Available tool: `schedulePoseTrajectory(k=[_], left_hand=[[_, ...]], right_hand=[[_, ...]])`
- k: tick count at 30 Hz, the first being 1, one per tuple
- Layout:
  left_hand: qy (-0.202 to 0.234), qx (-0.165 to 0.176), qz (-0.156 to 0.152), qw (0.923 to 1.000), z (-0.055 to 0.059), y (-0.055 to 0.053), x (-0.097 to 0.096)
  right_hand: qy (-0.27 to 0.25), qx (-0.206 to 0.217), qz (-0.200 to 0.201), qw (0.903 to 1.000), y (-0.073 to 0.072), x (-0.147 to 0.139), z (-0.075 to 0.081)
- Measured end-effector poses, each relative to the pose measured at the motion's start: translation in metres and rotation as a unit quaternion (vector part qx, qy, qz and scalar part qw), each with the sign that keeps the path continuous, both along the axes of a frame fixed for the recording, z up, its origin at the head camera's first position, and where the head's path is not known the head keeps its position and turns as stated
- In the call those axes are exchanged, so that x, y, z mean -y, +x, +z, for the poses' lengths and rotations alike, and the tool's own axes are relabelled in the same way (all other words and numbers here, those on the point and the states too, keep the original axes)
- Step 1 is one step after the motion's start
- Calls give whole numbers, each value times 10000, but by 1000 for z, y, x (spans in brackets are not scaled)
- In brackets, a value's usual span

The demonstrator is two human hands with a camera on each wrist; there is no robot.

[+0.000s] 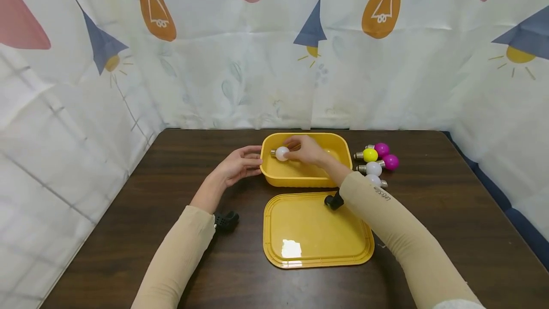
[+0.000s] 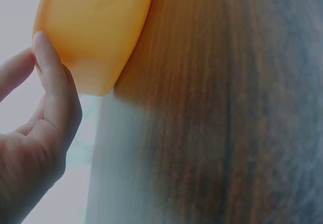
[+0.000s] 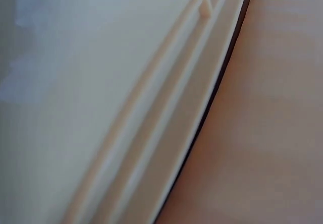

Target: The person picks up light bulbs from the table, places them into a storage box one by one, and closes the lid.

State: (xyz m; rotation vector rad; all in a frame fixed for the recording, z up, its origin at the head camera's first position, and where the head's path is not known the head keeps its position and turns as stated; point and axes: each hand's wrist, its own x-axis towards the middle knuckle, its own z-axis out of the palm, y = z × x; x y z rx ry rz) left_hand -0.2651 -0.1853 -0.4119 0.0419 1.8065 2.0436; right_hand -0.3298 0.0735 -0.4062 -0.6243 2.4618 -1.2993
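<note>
Inside the deep yellow container [image 1: 306, 181], my right hand [image 1: 306, 150] pinches a white light bulb [image 1: 281, 153] near the left wall. The bulb lies sideways, its metal screw base pointing left. My left hand [image 1: 238, 163] is at the container's left end, with fairly straight fingers touching the rim. Closer up in the left wrist view, fingertips meet the yellow container [image 2: 101, 32] at its edge. Below the container, a flat yellow lid [image 1: 317, 232] lies on the table, partly under my right forearm. The right wrist view shows the lid's ridged edge [image 3: 166, 103], not the hand.
Right of the container lie several loose bulbs: a yellow bulb [image 1: 371, 155], magenta bulbs, one a magenta bulb [image 1: 391, 162], and white bulbs, one a white bulb [image 1: 374, 169]. The dark wooden table [image 1: 206, 149] ends at a patterned curtain [image 1: 274, 80] behind.
</note>
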Motion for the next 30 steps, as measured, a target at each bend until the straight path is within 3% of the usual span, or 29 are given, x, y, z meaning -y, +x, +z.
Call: schedulePoseTrajectory(k=[8, 15, 30], left_hand=[[-37, -56, -41, 10000, 4, -1, -2], [-87, -22, 58, 9999, 6, -4, -5], [-97, -12, 72, 9999, 6, 1, -3]], right_hand=[[-101, -23, 7, 9999, -1, -5, 8], [126, -340, -179, 9992, -1, -19, 16], [-21, -804, 284, 9964, 23, -62, 43]])
